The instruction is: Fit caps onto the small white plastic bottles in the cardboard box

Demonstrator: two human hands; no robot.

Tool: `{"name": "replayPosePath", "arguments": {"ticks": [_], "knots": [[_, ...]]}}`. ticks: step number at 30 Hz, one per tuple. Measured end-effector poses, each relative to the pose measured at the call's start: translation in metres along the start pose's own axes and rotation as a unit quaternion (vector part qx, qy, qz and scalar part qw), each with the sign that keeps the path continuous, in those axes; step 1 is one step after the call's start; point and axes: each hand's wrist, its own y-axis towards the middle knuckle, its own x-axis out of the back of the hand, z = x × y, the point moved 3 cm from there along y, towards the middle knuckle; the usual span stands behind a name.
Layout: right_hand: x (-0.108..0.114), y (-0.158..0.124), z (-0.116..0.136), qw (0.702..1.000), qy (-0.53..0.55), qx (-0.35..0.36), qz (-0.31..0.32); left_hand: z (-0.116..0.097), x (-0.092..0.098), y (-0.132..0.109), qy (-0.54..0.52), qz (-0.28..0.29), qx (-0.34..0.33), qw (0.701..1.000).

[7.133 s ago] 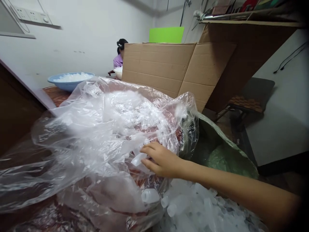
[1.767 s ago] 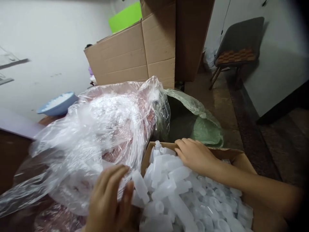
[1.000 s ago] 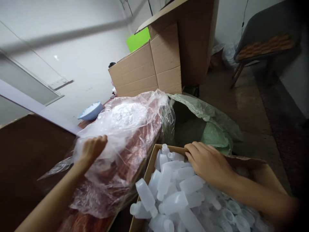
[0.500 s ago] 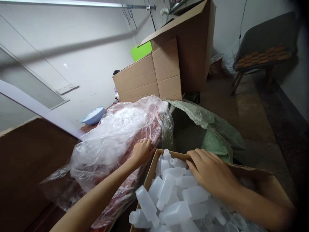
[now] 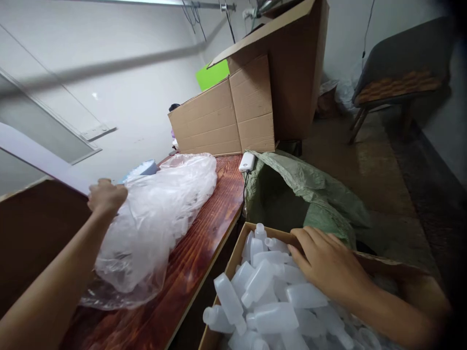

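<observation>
My left hand is closed at the far left edge of a clear plastic bag, which lies crumpled on a reddish wooden table. White, cloudy contents show through the film. My right hand grips the far rim of an open cardboard box, fingers over the edge. Many translucent plastic bottles fill that box in a loose heap, several with their necks showing. The thumb of my right hand is close to the bottles.
A blue bowl with white contents stands behind the bag. A white device with a cable sits at the table's corner. Beyond the box is an open green sack. Large cardboard stands at the back; a chair is at right.
My left hand has moved left from beside the box, drawing the plastic bag with it and baring the tabletop and white device. My right hand stays on the box rim; the box shifts slightly right.
</observation>
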Motion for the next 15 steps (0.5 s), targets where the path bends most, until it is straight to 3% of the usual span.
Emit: {"name": "replayPosePath", "arguments": {"ticks": [3,5,7,9,13,15], "knots": [[-0.007,0.007,0.008,1.0,-0.004,0.004,0.023,-0.04,-0.017,-0.036,0.007,-0.013,-0.074,0.997],[-0.009,0.011,0.015,0.999,-0.009,0.01,0.041,-0.075,-0.045,-0.065,-0.003,0.05,-0.184,0.982],[-0.008,0.013,0.023,0.998,-0.015,0.02,0.06,-0.091,-0.073,-0.084,0.014,0.131,-0.264,0.956],[-0.004,0.011,0.029,0.996,-0.02,0.029,0.076,-0.076,-0.089,-0.084,0.04,0.16,-0.236,0.958],[0.004,0.007,0.03,0.994,-0.029,0.021,0.103,0.008,-0.088,-0.057,0.112,0.177,-0.08,0.975],[0.003,0.008,0.025,0.993,-0.034,0.002,0.113,0.04,-0.087,-0.05,0.137,0.198,-0.023,0.97]]}}
